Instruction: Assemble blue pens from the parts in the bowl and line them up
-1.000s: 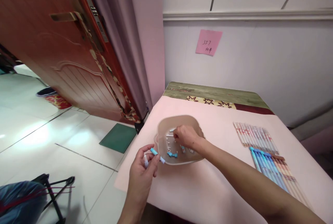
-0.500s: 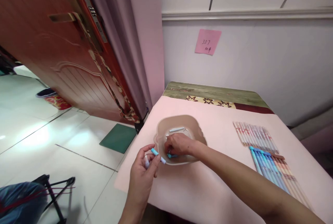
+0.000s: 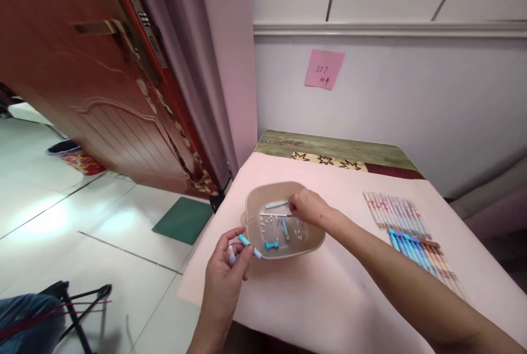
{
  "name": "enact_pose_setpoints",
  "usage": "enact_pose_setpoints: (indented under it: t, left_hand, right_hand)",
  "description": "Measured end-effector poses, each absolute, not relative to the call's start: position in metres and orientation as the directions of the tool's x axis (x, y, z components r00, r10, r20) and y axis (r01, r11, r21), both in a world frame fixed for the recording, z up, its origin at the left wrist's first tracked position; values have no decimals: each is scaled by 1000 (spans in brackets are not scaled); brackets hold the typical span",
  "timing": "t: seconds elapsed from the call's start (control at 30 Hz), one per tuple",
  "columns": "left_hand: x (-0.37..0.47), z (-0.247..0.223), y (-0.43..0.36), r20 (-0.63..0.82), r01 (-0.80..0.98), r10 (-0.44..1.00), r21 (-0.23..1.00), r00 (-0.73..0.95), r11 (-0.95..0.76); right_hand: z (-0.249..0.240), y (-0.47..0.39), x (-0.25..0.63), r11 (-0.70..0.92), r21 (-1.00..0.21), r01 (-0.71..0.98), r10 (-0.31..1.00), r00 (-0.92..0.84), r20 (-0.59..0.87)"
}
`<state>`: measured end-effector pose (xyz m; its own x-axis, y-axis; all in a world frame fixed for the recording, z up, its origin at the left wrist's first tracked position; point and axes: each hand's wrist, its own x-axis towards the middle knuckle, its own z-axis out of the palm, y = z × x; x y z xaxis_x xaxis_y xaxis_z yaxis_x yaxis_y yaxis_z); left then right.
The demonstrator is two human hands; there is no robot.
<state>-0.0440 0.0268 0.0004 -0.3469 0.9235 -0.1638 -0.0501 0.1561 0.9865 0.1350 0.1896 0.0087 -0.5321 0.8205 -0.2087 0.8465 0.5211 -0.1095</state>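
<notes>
In my left hand, closed at the front left of the bin, is a short blue-and-lilac pen barrel piece. A small whitish-lilac piece sits between its other fingers. My right hand reaches into the beige plastic bin, fingers pinched and their tips hidden. Beside them lie the ends of a pale blue pen barrel and a thin white rod like a refill; which one they grip, if any, I cannot tell. Loose in the bin are a blue pen part, a turquoise clip-like piece and several small white bits.
At the right of the pink-covered table lie a row of pale patterned pens and a row of blue and brown pens. A pink note is stuck to the wall. Left stands a wooden door; a folding stand is on the floor.
My right hand has moved from the bin's front left to its back right, uncovering the turquoise piece and white bits. My left hand keeps its hold on the barrel piece. The view has shifted slightly.
</notes>
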Motion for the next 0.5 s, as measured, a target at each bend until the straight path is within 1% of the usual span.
enact_pose_setpoints:
  t: [0.07,0.17,0.27,0.37,0.5]
  left_hand:
    - [-42,2,26,-163,-49,920,987,-356,156]
    - [-41,5,25,-158,-43,918,987,-363,153]
    - [-43,5,23,-150,-43,919,989,-366,145]
    - [-45,4,23,-141,-45,920,990,-365,134]
    - [-44,4,24,-131,-43,929,991,-346,123]
  right_hand:
    - [4,180,127,531,-95,842,803,-536,-259]
    - [-2,170,116,554,-121,824,774,-563,-288]
    - [-2,171,116,542,-133,830,795,-558,-238]
    - [4,178,125,504,-101,858,836,-514,-191]
    - [13,185,138,475,-52,878,859,-476,-189]
